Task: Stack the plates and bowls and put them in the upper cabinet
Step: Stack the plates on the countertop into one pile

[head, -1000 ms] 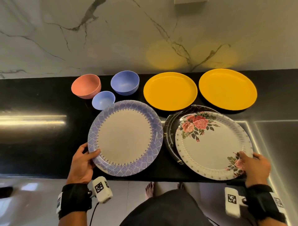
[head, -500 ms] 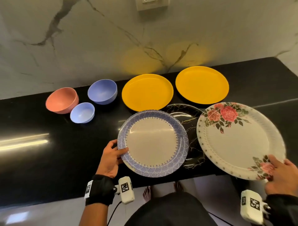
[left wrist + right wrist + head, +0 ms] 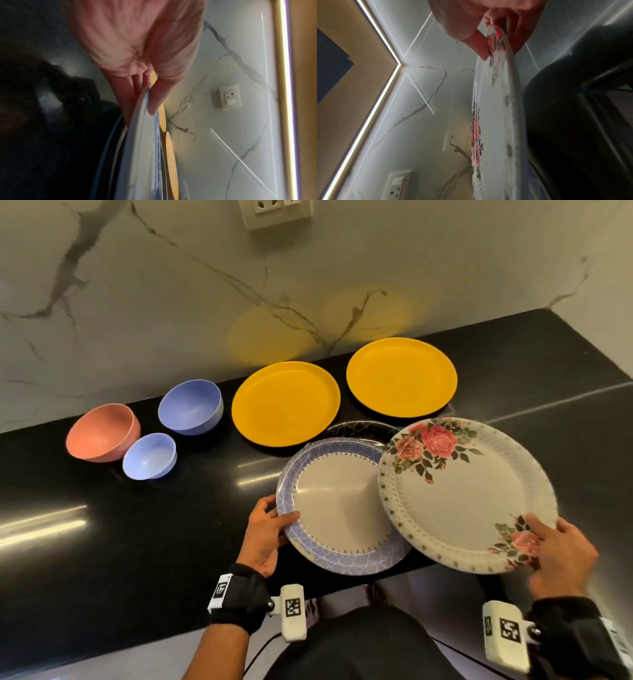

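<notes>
Two plates in hand, one each, so I judge this the first stacking step. My left hand [image 3: 265, 537] pinches the near-left rim of the blue-patterned plate [image 3: 337, 505], thumb on top and fingers [image 3: 135, 86] underneath; the left wrist view shows that rim clamped edge-on. My right hand [image 3: 558, 553] pinches the near-right rim of the rose plate [image 3: 462, 491] the same way, thumb over a printed flower, fingers below. The rose plate's left edge overlaps the blue one's right side, held above it; whether they touch I cannot tell. Both plates look thin, rigid and glossy; the rose plate has a scalloped, dotted border, the blue one a lattice band round a plain grey centre. Just beyond my fingers a black plate [image 3: 363, 428] with gold veining lies mostly hidden under the two. Next move, as I judge it: centre the rose plate over the blue one, lower it, release the pinch only once it is seated. Farther off on the black countertop [image 3: 137, 542]: two flat yellow plates [image 3: 286, 404] side by side, smooth and matte, then left of them a large blue bowl [image 3: 190, 407], a small blue bowl [image 3: 149, 456] and a pink bowl [image 3: 102, 433], round and deep, all unstacked. No cabinet in view.
</notes>
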Demonstrator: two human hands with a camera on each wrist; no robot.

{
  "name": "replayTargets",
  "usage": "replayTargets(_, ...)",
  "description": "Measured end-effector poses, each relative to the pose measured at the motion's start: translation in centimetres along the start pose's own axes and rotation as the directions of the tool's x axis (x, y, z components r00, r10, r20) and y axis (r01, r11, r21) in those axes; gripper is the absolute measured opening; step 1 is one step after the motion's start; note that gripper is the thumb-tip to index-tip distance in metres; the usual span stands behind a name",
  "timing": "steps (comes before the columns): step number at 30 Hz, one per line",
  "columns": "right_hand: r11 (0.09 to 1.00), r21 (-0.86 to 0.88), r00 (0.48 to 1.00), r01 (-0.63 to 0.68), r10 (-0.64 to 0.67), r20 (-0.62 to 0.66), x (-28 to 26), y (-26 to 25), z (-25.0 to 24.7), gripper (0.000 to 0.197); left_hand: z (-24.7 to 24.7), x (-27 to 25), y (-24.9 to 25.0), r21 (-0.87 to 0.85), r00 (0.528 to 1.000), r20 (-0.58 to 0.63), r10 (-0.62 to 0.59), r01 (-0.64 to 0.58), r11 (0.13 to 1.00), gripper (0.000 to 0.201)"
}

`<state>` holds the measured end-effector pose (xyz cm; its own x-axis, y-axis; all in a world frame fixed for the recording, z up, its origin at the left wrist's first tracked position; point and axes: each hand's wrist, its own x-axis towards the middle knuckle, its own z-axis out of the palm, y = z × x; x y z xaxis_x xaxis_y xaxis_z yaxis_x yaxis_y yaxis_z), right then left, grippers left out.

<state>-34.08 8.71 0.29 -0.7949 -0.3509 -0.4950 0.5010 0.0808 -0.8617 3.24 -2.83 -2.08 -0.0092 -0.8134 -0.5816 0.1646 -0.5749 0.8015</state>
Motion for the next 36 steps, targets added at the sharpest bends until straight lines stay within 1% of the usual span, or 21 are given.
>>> replayTargets(3, 0.996, -0.084, 0.999, -0.033, 0.034, 0.016, 0.1, 1.4, 0.7, 0.04, 1.2, 0.4, -0.2, 0.054, 0.998, -0.027, 0.058, -0.057, 0.997, 0.041)
replayTargets(4, 0.994, -0.103, 0.999, -0.042, 0.045, 0.021, 0.1, 1.9, 0.8, 0.041, 1.4, 0.6, -0.4, 0.112, 0.995, -0.041, 0.093, -0.088, 0.99, 0.04)
replayTargets(5, 0.991, -0.121, 0.998, -0.051, 0.054, 0.024, 0.2, 2.3, 0.9, 0.042, 1.6, 0.9, -0.5, 0.207, 0.989, -0.055, 0.14, -0.126, 0.97, 0.041)
replayTargets(7, 0.986, -0.148, 0.996, -0.071, 0.077, 0.036, 0.2, 2.8, 1.3, 0.041, 1.8, 1.4, -0.6, 0.426, 0.968, -0.062, 0.242, -0.193, 0.884, 0.04)
replayTargets(9, 0.982, -0.173, 0.996, -0.071, 0.08, 0.044, 0.1, 3.2, 1.7, 0.04, 1.9, 1.7, -0.7, 0.577, 0.949, -0.06, 0.31, -0.221, 0.786, 0.034)
replayTargets(11, 0.98, -0.19, 0.997, -0.054, 0.064, 0.051, 0.0, 3.4, 2.2, 0.037, 1.9, 2.0, -0.9, 0.634, 0.94, -0.059, 0.336, -0.225, 0.74, 0.033)
replayTargets(15, 0.975, -0.223, 0.995, -0.021, 0.042, 0.09, 0.4, 4.0, 3.0, 0.032, 2.1, 2.0, -1.1, 0.682, 0.93, -0.062, 0.362, -0.226, 0.696, 0.039)
replayTargets(19, 0.958, -0.279, 0.987, 0.063, -0.018, 0.161, 0.7, 4.6, 4.1, 0.03, 2.2, 2.2, -1.2, 0.76, 0.921, -0.055, 0.387, -0.213, 0.614, 0.041)
replayTargets(22, 0.921, -0.362, 0.972, 0.141, -0.058, 0.23, 1.0, 5.5, 4.5, 0.025, 2.2, 2.6, -1.2, 0.761, 0.926, -0.067, 0.372, -0.194, 0.619, 0.046)
replayTargets(24, 0.874, -0.449, 0.963, 0.186, -0.071, 0.261, 1.1, 6.1, 4.6, 0.024, 2.3, 2.8, -1.3, 0.76, 0.929, -0.066, 0.363, -0.189, 0.622, 0.048)
replayTargets(27, 0.786, -0.561, 0.947, 0.258, -0.092, 0.307, 1.1, 6.8, 5.0, 0.031, 2.6, 3.0, -1.7, 0.743, 0.935, -0.035, 0.353, -0.212, 0.635, 0.046)
replayTargets(32, 0.62, -0.684, 0.911, 0.384, -0.13, 0.392, 0.0, 6.6, 6.4, 0.041, 2.7, 3.9, -1.9, 0.675, 0.943, -0.056, 0.329, -0.207, 0.709, 0.046)
replayTargets(34, 0.588, -0.699, 0.901, 0.406, -0.128, 0.415, -0.3, 6.6, 6.9, 0.047, 2.7, 4.1, -1.9, 0.621, 0.942, -0.08, 0.326, -0.209, 0.755, 0.045)
replayTargets(36, 0.577, -0.706, 0.898, 0.41, -0.122, 0.422, -0.4, 6.6, 7.1, 0.053, 2.8, 4.2, -1.8, 0.593, 0.94, -0.093, 0.327, -0.212, 0.777, 0.045)
